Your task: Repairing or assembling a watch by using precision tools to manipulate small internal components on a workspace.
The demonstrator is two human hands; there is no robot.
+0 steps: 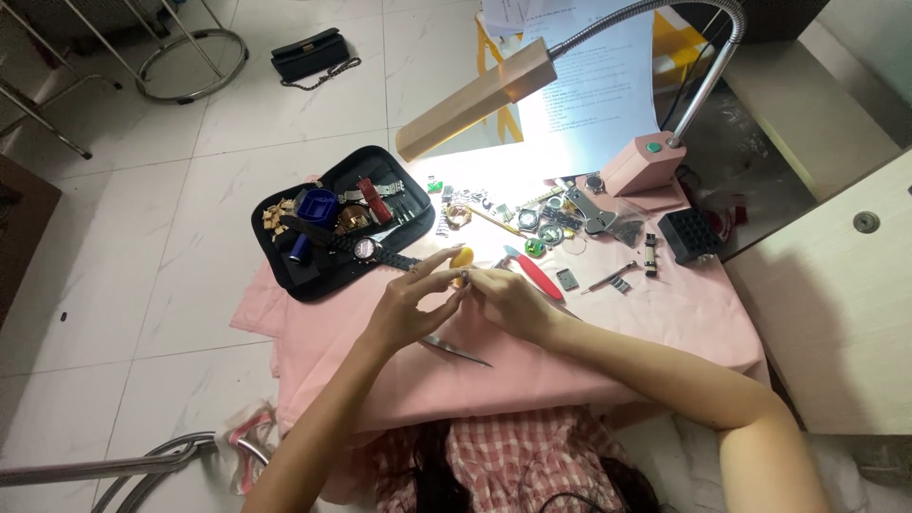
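Note:
My left hand (410,304) and my right hand (511,299) meet over the pink cloth (665,313), fingertips together around a small yellow rounded object (462,257) and a tiny part that I cannot make out. The left thumb and forefinger pinch the yellow piece from the left; the right fingers close on it from the right. Metal tweezers (456,351) lie on the cloth just below my left hand. A black wristwatch (369,250) rests at the edge of the tool case, just left of my fingers.
An open black tool case (275,256) holds a blue cup and small tools at the left. Watch parts, a red-handled tool (540,276) and a black block (689,235) lie scattered under the pink desk lamp (646,161). A white counter (836,285) stands at the right.

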